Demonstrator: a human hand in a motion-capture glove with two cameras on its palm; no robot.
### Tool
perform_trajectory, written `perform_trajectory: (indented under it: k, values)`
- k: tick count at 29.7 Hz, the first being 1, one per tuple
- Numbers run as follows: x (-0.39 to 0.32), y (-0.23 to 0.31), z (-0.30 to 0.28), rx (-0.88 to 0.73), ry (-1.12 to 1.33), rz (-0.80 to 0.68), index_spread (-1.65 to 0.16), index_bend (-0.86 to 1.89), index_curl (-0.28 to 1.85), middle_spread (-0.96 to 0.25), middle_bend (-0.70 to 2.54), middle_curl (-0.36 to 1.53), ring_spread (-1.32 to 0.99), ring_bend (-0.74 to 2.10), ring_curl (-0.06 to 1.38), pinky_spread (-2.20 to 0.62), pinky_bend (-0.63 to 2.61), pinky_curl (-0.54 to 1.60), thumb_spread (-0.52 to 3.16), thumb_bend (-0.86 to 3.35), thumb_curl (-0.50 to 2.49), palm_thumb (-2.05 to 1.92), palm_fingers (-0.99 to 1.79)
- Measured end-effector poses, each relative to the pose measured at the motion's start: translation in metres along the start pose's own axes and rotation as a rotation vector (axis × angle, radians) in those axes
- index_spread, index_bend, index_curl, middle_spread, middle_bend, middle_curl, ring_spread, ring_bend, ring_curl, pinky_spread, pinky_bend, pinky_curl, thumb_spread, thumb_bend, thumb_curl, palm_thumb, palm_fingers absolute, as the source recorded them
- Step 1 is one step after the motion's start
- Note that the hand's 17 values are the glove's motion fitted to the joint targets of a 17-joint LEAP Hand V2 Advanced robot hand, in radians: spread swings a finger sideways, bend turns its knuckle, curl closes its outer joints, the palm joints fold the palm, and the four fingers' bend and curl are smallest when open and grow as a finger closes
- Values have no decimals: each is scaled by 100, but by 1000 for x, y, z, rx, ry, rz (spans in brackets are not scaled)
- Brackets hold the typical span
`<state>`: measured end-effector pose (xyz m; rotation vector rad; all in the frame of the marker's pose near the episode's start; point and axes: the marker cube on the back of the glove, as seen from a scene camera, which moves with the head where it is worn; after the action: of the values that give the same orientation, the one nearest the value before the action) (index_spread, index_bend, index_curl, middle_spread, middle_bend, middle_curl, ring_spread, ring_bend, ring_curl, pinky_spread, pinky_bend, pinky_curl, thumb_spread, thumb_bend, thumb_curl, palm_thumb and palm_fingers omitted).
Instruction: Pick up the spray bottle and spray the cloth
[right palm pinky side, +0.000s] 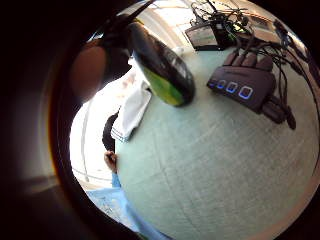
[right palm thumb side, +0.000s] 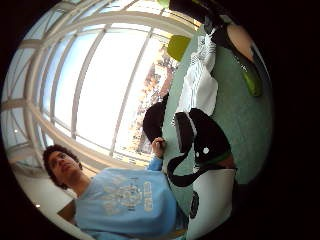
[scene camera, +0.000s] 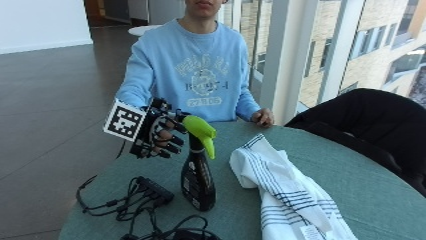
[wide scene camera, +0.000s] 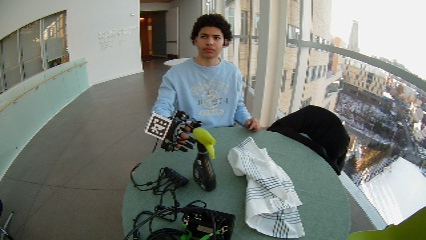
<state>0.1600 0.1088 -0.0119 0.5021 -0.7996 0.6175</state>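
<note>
Cloth lies beside upright spray bottle; right hand hovers open.

Colours and patterns on the table

Spray bottle black body, lime-green trigger head. Cloth white with thin dark stripes in bands. Table muted teal-green. Right hand in black glove. Person's sweatshirt light blue, pale print on chest. Black box with blue-lit buttons. Chair black.

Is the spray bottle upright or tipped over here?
Upright: the black spray bottle with the lime-green trigger head stands on its base on the green table, beside the striped white cloth.
</note>
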Motion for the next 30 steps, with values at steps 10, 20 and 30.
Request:
perform_trajectory:
  k: [10, 20, 30]
  values:
    - [20, -48, 0, 20, -58, 91, -34, 13, 30, -9, 19, 37, -4, 26, 32, 19, 20, 32, 117, 7, 34, 70, 74]
    - [34, -90, 15, -13, -114, 127, -34, 11, 28, -9, 21, 39, -5, 28, 33, 19, 22, 34, 113, 3, 35, 74, 71]
    - [44, -118, 31, -67, -148, 106, -35, 7, 24, -9, 30, 42, -6, 29, 34, 19, 21, 35, 104, -3, 34, 73, 72]
